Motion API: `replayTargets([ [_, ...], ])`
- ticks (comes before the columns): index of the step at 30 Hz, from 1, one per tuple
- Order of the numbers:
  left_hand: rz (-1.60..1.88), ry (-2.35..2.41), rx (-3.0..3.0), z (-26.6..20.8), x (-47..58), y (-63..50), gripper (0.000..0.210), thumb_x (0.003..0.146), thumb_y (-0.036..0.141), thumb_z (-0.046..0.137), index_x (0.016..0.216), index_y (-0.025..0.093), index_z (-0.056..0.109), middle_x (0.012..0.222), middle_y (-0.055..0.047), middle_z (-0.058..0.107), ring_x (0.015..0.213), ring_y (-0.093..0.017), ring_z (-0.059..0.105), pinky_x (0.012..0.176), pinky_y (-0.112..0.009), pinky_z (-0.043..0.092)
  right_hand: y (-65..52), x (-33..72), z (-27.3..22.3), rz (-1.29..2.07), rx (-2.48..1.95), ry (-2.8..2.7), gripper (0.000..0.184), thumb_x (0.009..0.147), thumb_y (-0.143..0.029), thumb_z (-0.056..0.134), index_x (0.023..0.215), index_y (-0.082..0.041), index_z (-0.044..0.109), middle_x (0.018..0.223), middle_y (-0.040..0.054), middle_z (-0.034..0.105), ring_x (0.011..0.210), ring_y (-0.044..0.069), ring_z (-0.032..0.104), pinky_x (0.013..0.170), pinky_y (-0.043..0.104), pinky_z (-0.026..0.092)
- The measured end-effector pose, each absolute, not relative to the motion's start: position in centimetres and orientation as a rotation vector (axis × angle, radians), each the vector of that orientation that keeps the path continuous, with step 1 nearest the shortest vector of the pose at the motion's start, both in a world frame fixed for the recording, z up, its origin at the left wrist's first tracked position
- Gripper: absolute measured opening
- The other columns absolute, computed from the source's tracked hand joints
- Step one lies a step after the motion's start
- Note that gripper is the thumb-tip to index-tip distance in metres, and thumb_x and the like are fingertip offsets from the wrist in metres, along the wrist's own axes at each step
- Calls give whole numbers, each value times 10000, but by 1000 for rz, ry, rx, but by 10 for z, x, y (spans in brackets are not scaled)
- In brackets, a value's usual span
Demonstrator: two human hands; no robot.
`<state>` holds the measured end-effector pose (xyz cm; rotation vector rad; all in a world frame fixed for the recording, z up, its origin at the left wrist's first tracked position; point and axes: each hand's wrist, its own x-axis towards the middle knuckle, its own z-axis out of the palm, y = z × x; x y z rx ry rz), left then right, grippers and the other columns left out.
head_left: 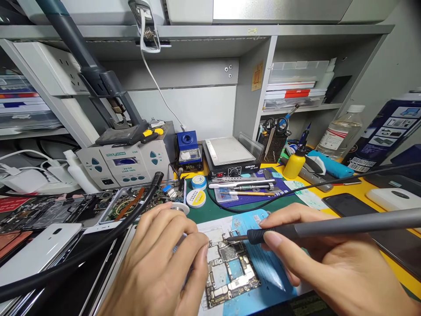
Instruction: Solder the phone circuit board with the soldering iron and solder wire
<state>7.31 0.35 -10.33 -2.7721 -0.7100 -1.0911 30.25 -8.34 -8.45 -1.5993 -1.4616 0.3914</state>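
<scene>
A phone circuit board (248,281) lies on a blue and white printed sheet (269,263). My right hand (332,254) grips a grey soldering iron (315,228) by its black sleeve. The iron's tip is over the upper part of the board, by the chips; whether it touches cannot be told. At the board's left edge is my left hand (164,259), its fingers bent and thumb pressed to the forefinger. Whatever it pinches is hidden. Behind its knuckles shows part of a round spool (180,208).
A thick black hose (131,219) crosses the left side over phones and boards. Two small tubs (196,198) stand behind my hands. Farther back are a hot-air station (126,162) and a flat heating plate (230,151). A yellow bottle (295,164) and a phone (345,205) stand right.
</scene>
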Motion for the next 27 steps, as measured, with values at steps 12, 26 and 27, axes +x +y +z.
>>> replayTargets([
  [12,-1056,-711,-2797,-100,75,4,141,880,64,629,913,201,616,849,-2,586,875,-165,507,1050,-464,419,-85,299,-80,464,-1641,-1449,179,910,-385,653,845,-253,755,522,-54,567,416,121,524,395,229,405],
  [26,-1074,-705,-2805,-102,71,3,147,874,65,640,914,206,631,856,-7,607,893,-172,528,1048,-468,424,-84,299,-81,404,-1640,-1470,177,901,-378,661,821,-268,774,500,-52,567,401,129,515,368,230,395],
  [27,-1079,-706,-2803,-102,71,4,145,875,66,640,908,207,630,854,-5,607,891,-172,529,1047,-467,425,-84,299,-81,404,-1636,-1470,174,901,-373,662,820,-267,774,502,-52,570,401,130,519,369,230,399],
])
